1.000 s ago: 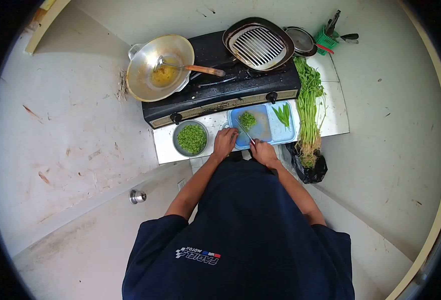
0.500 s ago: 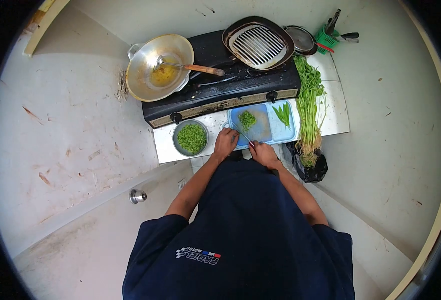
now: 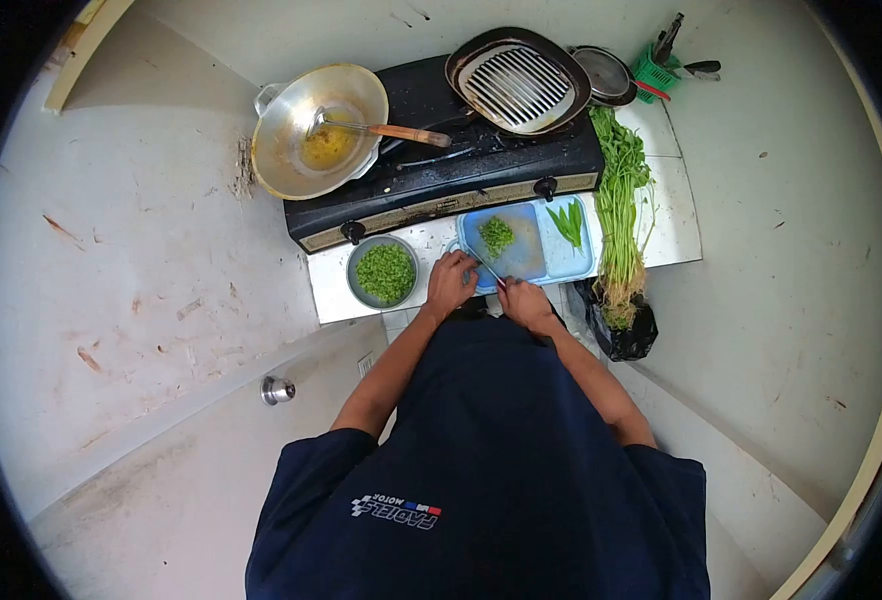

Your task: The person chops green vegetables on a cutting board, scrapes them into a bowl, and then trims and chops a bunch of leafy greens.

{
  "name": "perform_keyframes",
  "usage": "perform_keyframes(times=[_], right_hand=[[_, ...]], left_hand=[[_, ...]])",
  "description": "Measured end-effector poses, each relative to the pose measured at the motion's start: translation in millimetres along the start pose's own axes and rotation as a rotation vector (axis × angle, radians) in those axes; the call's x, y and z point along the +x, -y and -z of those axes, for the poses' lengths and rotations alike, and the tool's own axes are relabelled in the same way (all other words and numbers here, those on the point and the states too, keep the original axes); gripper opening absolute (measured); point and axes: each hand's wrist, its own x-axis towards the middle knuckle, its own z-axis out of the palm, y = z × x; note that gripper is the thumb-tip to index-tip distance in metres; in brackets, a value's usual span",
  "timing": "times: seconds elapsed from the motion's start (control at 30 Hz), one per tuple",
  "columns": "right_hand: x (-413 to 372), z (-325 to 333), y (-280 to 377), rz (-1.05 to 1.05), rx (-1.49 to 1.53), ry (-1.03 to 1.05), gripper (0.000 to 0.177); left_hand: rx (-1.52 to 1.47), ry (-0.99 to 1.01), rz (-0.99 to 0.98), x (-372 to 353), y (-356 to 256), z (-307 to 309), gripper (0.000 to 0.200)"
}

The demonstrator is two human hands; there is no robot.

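My right hand (image 3: 527, 303) is wrapped round the handle of a knife (image 3: 489, 268), whose blade slants up and left across the blue cutting board (image 3: 533, 262). My left hand (image 3: 451, 284) is at the board's lower left edge, fingers bent and drawn together beside the blade; whatever they pinch is too small to make out. Just beyond the blade lies a small heap of finely chopped greens (image 3: 497, 236). Several longer green pieces (image 3: 566, 225) lie in the board's right section. Left of my left hand stands a grey bowl (image 3: 352, 288) full of chopped greens (image 3: 385, 272).
Behind the board is a black gas stove (image 3: 431, 190). It carries a wok (image 3: 281, 150) with a wooden-handled spatula (image 3: 409, 133) and a grill pan (image 3: 516, 82). At right lie a bundle of leafy stalks (image 3: 618, 210), a black plastic bag (image 3: 633, 338) and a green utensil basket (image 3: 651, 75).
Both hands stay almost where they were, with the knife still at the board's left side. The whole view has shifted very slightly.
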Motion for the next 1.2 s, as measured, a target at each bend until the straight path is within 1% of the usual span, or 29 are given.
perform_keyframes(times=[0.17,0.37,0.47,0.57,0.67,0.77,0.87,0.97,1.07,1.17,1.2], right_hand=[[-7.0,5.9,-4.4,-0.068,0.014,0.023,0.039],[-6.0,-0.8,-8.6,-0.042,0.043,-0.015,0.041],[-6.3,-1.3,-9.4,-0.037,0.052,-0.019,0.042],[-6.0,-3.8,-11.3,-0.031,0.073,-0.025,0.039],[-6.8,-2.2,-10.5,-0.035,0.075,-0.015,0.04],[-7.6,0.0,-8.9,-0.045,0.07,-0.011,0.041],[-7.6,-0.4,-9.0,-0.048,0.068,-0.013,0.041],[-6.6,-4.3,-11.3,-0.049,0.073,-0.015,0.041],[-6.4,-3.4,-10.3,-0.061,0.07,-0.005,0.04],[-6.4,-2.7,-9.6,-0.043,0.066,-0.031,0.04],[-6.0,-3.2,-10.2,-0.042,0.073,-0.027,0.04]], left_hand=[[-0.05,0.013,-0.092,6.7,10.3,6.7,0.016],[-0.046,0.11,-0.086,16.2,11.9,14.8,0.012],[-0.028,0.141,-0.052,16.4,13.2,12.9,0.015],[-0.046,0.105,-0.029,15.5,11.1,7.6,0.009],[-0.084,0.052,0.021,14.0,6.3,2.0,0.006],[-0.078,0.004,0.0,12.1,4.9,-2.8,0.007],[-0.055,0.015,0.074,12.3,-2.3,-1.2,0.009],[-0.03,0.031,0.077,13.2,-5.2,2.1,0.01],[0.061,-0.007,-0.009,11.9,-7.6,2.3,0.01],[0.125,0.042,-0.037,7.4,-2.5,-3.0,0.011],[0.102,0.045,-0.053,6.3,-0.6,-3.6,0.01]])
